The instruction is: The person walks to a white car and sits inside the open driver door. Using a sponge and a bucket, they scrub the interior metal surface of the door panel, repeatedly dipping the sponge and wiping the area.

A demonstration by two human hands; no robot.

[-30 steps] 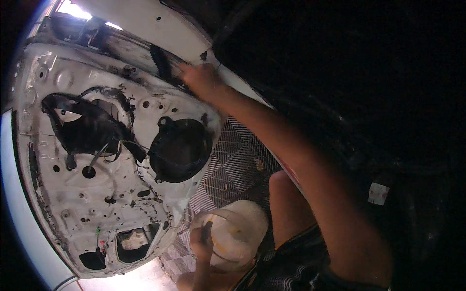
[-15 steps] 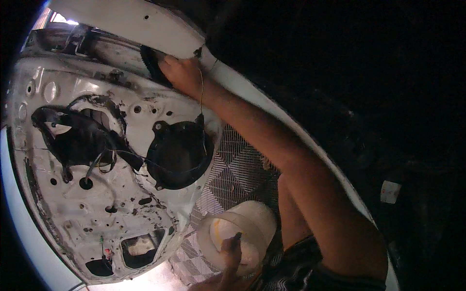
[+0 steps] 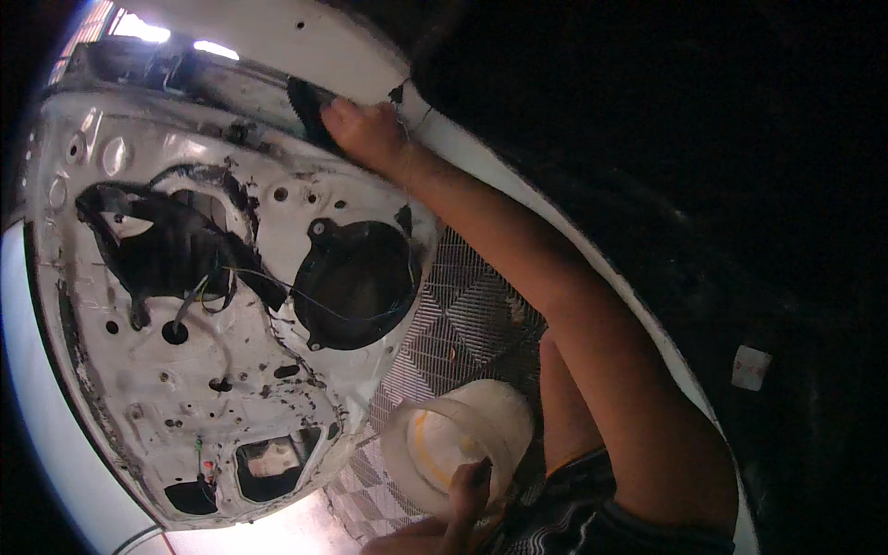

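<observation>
My right hand (image 3: 368, 131) reaches up to the top edge of a stripped white car door (image 3: 139, 370). Its fingers are closed on a dark curved piece with a finely toothed edge (image 3: 310, 106), partly hidden by the hand and resting against the door's upper ledge. Lower down, my left hand (image 3: 469, 490) is closed around a small dark object (image 3: 482, 467) whose kind I cannot make out. That hand is in front of a pale bucket (image 3: 504, 412) with a yellow streak.
A round black speaker mount (image 3: 356, 287) sits in the door, with thin loose wires (image 3: 268, 277) beside it. Black sheeting (image 3: 162, 250) hangs over another opening. Patterned grey floor tiles (image 3: 453, 305) lie beneath. A small white label (image 3: 751, 367) shows against the dark area right.
The view has shifted, so the door now appears slightly farther right and higher. My left hand has moved a little right and down across the bucket. My right hand keeps its grip.
</observation>
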